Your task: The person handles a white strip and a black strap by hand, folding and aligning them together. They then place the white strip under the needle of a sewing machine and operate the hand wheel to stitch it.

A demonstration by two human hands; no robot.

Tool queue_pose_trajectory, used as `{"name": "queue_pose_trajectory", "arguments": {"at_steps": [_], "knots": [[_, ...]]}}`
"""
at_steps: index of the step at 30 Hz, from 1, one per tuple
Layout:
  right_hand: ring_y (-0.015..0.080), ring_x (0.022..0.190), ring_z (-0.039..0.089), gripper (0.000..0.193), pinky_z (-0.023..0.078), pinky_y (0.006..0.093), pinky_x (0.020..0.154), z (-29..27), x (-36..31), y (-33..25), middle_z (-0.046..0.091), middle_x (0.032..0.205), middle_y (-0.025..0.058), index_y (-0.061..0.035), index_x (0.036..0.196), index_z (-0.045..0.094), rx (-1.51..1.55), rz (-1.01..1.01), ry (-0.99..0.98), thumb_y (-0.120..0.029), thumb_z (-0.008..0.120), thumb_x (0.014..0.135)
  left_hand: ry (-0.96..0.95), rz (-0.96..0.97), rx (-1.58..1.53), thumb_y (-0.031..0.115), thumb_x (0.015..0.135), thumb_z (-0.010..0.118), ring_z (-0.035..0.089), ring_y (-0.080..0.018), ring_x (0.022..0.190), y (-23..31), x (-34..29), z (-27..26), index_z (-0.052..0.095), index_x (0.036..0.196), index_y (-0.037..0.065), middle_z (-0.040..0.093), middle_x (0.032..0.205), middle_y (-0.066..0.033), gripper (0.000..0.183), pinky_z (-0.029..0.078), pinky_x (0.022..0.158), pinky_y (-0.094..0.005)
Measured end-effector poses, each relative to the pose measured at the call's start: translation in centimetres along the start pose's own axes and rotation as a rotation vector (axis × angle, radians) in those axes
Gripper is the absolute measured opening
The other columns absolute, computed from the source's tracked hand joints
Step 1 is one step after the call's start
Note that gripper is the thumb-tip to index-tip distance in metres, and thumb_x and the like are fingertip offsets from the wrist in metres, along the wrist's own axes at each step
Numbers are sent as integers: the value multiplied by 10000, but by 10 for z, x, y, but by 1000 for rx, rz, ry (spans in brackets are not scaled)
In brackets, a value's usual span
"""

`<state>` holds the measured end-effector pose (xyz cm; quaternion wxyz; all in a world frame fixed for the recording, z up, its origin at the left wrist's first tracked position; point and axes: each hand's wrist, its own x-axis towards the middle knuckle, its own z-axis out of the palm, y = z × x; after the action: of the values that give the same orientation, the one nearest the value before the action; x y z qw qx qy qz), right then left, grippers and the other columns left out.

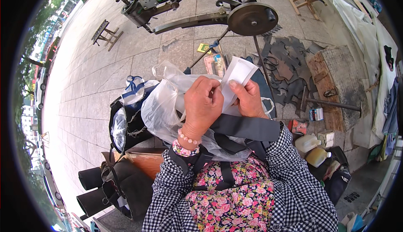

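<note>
My right hand [251,101] is closed on a white folded strip [240,71], its thumb pressed flat on the front. Whether the strip is paper or cloth I cannot tell. Beside its left edge, my left hand [204,104] has its fingers curled into a pinch; what they hold is hidden. A clear plastic bag [161,110] spreads over my lap, under and left of my left hand. Across my lap below both hands lies a dark grey flat band [247,127]. A thin white loop [268,106] shows by my right hand.
Ahead stands an old sewing machine [189,22] with a large round wheel [254,19]. Dark leather scraps [289,61] cover the paving at right, near a worn wooden box [342,80] and a metal shoe anvil [331,101]. Left are a black bag [130,127] and a folding stool [106,34].
</note>
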<state>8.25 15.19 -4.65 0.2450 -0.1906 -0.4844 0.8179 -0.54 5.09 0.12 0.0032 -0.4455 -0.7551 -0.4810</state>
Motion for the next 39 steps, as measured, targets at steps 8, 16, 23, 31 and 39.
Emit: {"name": "queue_pose_trajectory", "arguments": {"at_steps": [8, 16, 23, 31, 39], "knots": [[38, 772, 512, 238, 434, 201, 654, 2, -3, -7, 594, 857, -10, -8, 1026, 582, -100, -93, -113, -174, 556, 857, -8, 51, 156, -15, 691, 569, 549, -222, 546, 5, 3, -4, 554, 712, 6, 543, 659, -104, 33, 427, 488, -295], [40, 805, 497, 240, 423, 204, 695, 3, -3, -7, 589, 884, -6, 9, 1037, 573, -147, -149, -141, -159, 543, 868, -78, 31, 265, 45, 668, 577, 546, -326, 597, 8, 7, -5, 545, 688, 32, 538, 674, -124, 40, 433, 516, -399], [28, 751, 486, 238, 415, 193, 648, 0, -2, -1, 582, 838, -13, 16, 1006, 575, -121, -126, -125, -180, 524, 882, 47, 64, 40, -9, 588, 558, 501, -249, 519, -1, 4, 1, 502, 636, 25, 481, 602, -93, 81, 396, 468, -315], [30, 690, 508, 239, 422, 190, 588, 2, 2, -5, 588, 785, -8, 11, 974, 579, -56, -31, 22, -198, 514, 879, 14, 64, -127, -29, 588, 547, 488, -156, 529, 7, 3, -7, 498, 646, 16, 476, 597, -61, 88, 395, 492, -241], [34, 472, 488, 286, 359, 168, 385, 4, 1, -5, 603, 682, 17, -24, 913, 595, -10, 35, 141, -294, 530, 845, 127, -295, -244, 24, 731, 550, 452, -38, 522, -2, 26, -14, 562, 714, -28, 546, 618, -9, 56, 376, 481, -202]]}}
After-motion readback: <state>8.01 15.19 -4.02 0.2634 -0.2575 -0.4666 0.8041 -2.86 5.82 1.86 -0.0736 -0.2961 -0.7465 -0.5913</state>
